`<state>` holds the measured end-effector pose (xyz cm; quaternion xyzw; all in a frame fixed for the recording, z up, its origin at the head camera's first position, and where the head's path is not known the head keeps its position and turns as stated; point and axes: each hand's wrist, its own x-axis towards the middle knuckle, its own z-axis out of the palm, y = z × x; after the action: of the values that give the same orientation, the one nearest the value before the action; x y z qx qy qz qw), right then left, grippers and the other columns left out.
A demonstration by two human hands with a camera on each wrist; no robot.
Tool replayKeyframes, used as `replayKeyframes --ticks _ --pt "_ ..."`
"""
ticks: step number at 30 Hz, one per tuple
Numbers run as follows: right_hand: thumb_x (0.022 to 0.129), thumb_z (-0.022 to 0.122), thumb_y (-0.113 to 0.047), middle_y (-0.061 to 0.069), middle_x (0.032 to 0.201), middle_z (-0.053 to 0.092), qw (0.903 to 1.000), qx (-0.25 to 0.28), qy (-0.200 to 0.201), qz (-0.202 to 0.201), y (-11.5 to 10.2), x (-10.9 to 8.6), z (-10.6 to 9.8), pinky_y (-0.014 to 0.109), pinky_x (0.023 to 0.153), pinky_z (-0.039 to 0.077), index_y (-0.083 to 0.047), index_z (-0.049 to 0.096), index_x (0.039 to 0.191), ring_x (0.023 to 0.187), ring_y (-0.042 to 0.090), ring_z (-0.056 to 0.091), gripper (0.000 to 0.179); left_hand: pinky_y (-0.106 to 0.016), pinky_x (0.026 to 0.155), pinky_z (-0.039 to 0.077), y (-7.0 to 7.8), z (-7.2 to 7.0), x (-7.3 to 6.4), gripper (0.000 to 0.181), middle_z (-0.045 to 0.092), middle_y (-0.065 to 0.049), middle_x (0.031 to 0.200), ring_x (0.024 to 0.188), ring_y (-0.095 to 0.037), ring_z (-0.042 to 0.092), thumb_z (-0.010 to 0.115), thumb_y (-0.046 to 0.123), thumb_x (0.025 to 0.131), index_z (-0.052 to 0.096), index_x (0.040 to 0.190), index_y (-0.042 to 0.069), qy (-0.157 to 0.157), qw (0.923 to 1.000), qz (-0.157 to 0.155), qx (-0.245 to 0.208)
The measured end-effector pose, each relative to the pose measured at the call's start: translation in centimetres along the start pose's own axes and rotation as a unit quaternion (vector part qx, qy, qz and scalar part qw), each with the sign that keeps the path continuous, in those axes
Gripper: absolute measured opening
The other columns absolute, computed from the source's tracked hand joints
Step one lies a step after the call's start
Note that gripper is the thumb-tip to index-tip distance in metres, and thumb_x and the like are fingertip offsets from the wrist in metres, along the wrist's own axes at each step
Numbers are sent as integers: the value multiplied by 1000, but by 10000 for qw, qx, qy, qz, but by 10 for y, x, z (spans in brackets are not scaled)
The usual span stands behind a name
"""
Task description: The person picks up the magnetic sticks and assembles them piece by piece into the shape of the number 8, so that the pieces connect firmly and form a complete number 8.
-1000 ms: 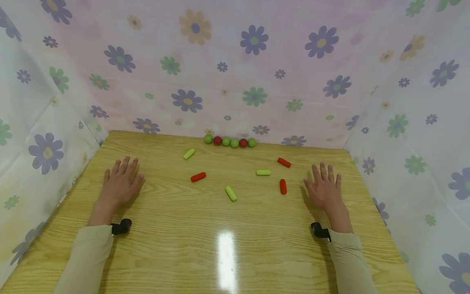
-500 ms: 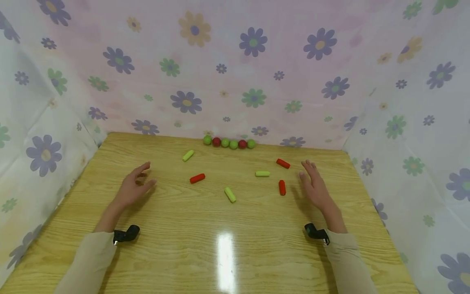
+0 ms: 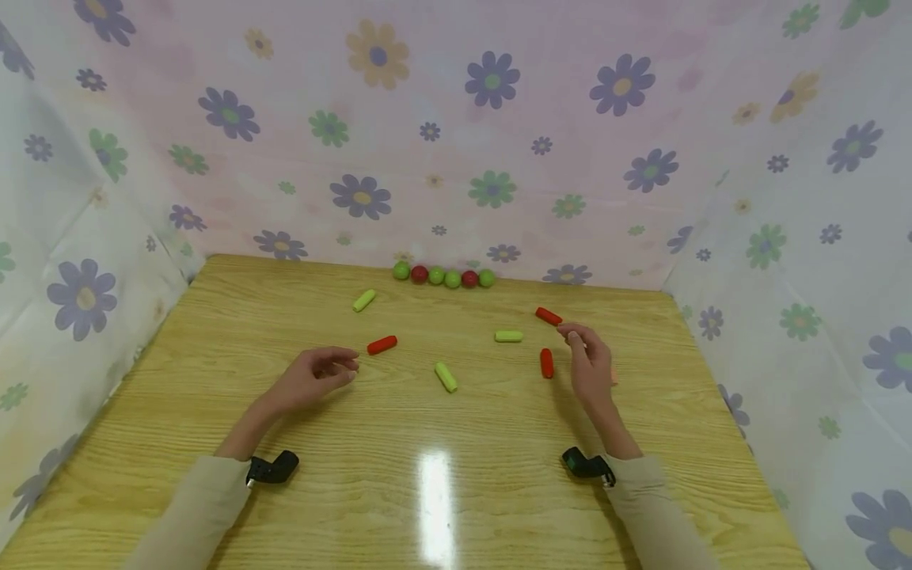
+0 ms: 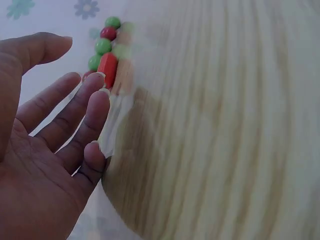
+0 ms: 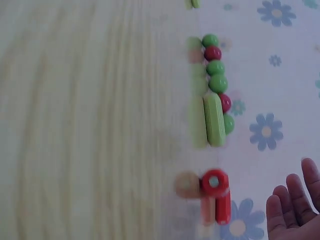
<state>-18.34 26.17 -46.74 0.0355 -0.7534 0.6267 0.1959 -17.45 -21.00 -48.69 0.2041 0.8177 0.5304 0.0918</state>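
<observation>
Both hands hang above the wooden table [image 3: 342, 499], well apart from each other, fingers loosely bent and gripping nothing. The left hand [image 3: 308, 378], its thumb clear of its fingers, is just beside one red stick [image 3: 381, 345]. The right hand [image 3: 590, 366] is near the other two: its fingertips overlap the end of the far red stick [image 3: 548, 316] in the head view, though whether they touch it cannot be told, and the near red stick [image 3: 546, 363] lies just to the left. Six sticks lie scattered, three red and three green: one green stick [image 3: 364, 301] at the back left, a second green stick [image 3: 509, 336] right of centre, a third green stick [image 3: 446, 378] nearest the front. Behind them six balls [image 3: 452, 279] stand in a row by the flowered cloth [image 3: 442, 95], four green and two red, and two black cameras [image 3: 274, 469] sit at the wrists
</observation>
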Motion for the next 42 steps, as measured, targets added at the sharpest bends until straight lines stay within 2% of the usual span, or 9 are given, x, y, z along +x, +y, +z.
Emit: replayKeyframes --ticks 3,7,12,17,23,27,31,37,42 --pt "108 46 -5 12 105 70 9997 226 -32 59 2 -3 10 27 93 48 6 71 106 99 16 62 27 -25 78 52 2 11 3 36 71 -17 114 94 -12 66 69 10 97 64 131 -2 -142 9997 119 -174" --pt "105 50 -2 1 97 71 9982 582 -113 -15 8 -6 22 22 88 51 13 69 105 95 17 64 25 -25 81 52 6 26 6 38 71 -16 115 93 -14 66 72 9 95 64 131 -1 -399 9979 319 -405" --pt "100 53 7 1 94 72 9920 1233 -266 -69 11 -10 36 21 84 53 26 60 106 91 14 66 21 -26 83 52 13 42 11 38 72 -17 114 93 -16 67 72 6 94 65 130 -2 -535 9953 529 -609" --pt "97 52 12 4 92 73 9844 1720 -360 44 9 -12 49 23 83 55 30 56 105 89 13 67 20 -26 82 53 16 55 18 37 72 -17 111 90 -15 66 72 6 94 65 129 -3 -589 9940 654 -650" --pt "97 51 13 3 90 72 9805 1898 -454 224 10 -12 62 24 83 56 31 55 106 88 13 68 20 -27 84 52 20 66 28 35 72 -13 113 94 -20 65 73 8 94 67 127 0 -460 9955 623 -542" --pt "97 51 12 7 93 73 9787 1972 -514 262 11 -12 70 25 83 57 30 55 106 89 13 69 21 -31 90 50 22 73 36 33 71 -12 118 104 -27 63 74 9 94 68 126 3 -384 9965 542 -510" --pt "98 52 9 8 99 73 9799 1877 -546 399 12 -11 76 26 84 57 26 59 106 92 14 71 20 -35 96 47 24 80 42 34 69 -11 124 113 -28 60 74 10 93 68 127 6 -369 9972 469 -456" --pt "99 51 5 5 103 71 9804 1682 -649 794 11 -7 82 28 88 56 22 60 112 95 12 69 23 -40 99 45 22 90 52 32 68 -8 126 115 -26 59 74 10 93 70 125 10 -242 9969 571 -494" --pt "101 49 3 4 104 69 9805 1598 -687 918 11 0 86 28 89 56 20 60 114 95 14 68 24 -42 101 45 19 98 61 30 68 -6 126 119 -27 60 74 7 92 72 122 12 -87 9955 736 -597"
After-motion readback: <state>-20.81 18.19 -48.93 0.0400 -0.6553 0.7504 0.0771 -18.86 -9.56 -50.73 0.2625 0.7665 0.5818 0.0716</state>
